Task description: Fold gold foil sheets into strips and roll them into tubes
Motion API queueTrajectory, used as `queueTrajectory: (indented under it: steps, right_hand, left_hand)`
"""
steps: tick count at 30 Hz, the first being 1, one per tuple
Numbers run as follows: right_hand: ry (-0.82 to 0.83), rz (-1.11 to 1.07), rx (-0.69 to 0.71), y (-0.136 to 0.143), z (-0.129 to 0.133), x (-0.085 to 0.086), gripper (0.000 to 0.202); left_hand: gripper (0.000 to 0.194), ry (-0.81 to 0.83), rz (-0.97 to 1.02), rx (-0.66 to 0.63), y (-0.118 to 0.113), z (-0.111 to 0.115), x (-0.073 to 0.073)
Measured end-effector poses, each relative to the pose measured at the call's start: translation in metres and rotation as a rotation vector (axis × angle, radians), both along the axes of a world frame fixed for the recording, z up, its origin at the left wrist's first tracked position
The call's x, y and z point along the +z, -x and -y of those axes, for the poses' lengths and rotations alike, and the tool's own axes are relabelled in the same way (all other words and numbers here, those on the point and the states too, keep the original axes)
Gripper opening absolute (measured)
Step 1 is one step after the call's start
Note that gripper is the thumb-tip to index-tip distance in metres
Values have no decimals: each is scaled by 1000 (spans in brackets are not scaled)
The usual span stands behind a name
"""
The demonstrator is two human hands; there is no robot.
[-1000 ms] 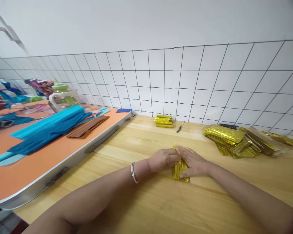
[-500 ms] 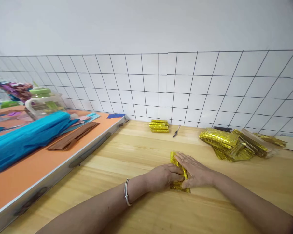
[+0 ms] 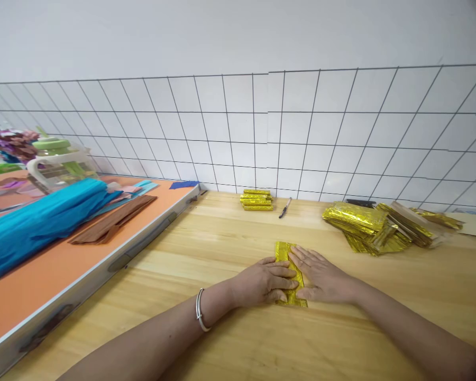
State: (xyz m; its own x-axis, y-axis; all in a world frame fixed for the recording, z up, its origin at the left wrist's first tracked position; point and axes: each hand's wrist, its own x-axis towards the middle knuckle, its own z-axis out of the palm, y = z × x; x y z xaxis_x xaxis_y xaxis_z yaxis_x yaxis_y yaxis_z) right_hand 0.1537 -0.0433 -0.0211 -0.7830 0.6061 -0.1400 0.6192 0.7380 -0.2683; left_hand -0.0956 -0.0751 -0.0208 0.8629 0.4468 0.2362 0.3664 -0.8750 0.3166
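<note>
A strip of shiny gold foil [image 3: 283, 252] lies flat on the wooden table [image 3: 206, 338], its long side pointing away from me. My left hand [image 3: 264, 283] rests on the foil's left part with the fingers laid across it. On the right edge of the foil lies my right hand [image 3: 321, 278], palm down, fingers spread and thumb toward the near end. Both hands partly hide the foil. Small gold rolls [image 3: 256, 201] are stacked at the back near the wall, and a pen [image 3: 285, 208] lies just right of them.
Gold foil bundles [image 3: 357, 219] are piled at the back right. On the left, an orange board [image 3: 103, 259] with a raised side holds blue crepe paper [image 3: 51, 211], brown paper [image 3: 113, 222] and a green-lidded container [image 3: 53, 145]. A wire grid [image 3: 238, 127] stands behind.
My left hand has flattened, its fingers now stretched over the foil instead of curled. My right hand has shifted slightly right. The whole view has moved a little.
</note>
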Motion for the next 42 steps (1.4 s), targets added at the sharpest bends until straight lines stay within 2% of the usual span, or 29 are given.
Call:
queueTrajectory:
  steps: [6, 14, 18, 20, 23, 29, 32, 35, 38, 42]
  right_hand:
    - [-74, -22, -4, -9, 28, 2, 70]
    - [-16, -46, -29, -21, 91, 6, 68]
    - [40, -49, -21, -25, 101, 14, 71]
    - [57, -65, -5, -27, 95, 18, 66]
    - [28, -106, -7, -25, 73, 20, 59]
    - [-80, -72, -49, -10, 4, 0, 57]
    - [-104, -76, -66, -6, -20, -3, 58]
    - [-100, -132, -37, 0, -26, 1, 58]
    - [-40, -196, 79, 11, -25, 2, 57]
    - [-12, -155, 124, 23, -31, -2, 56]
  left_hand:
    - [38, -5, -14, -7, 1, 1, 3]
    - [37, -2, -55, 8, 1, -1, 0]
    - [37, -4, -49, 4, 1, 0, 1]
    - [37, 0, -46, 5, 2, 0, 2]
    - [36, 0, -41, 4, 2, 1, 4]
    - [34, -10, -33, 9, 2, 1, 7]
    - [35, -10, -36, 13, 2, 0, 5]
    - [36, -21, -35, 11, 3, -1, 2]
    - [35, -44, -25, -4, 2, -2, 3]
    - [34, -57, -27, -1, 2, -1, 6]
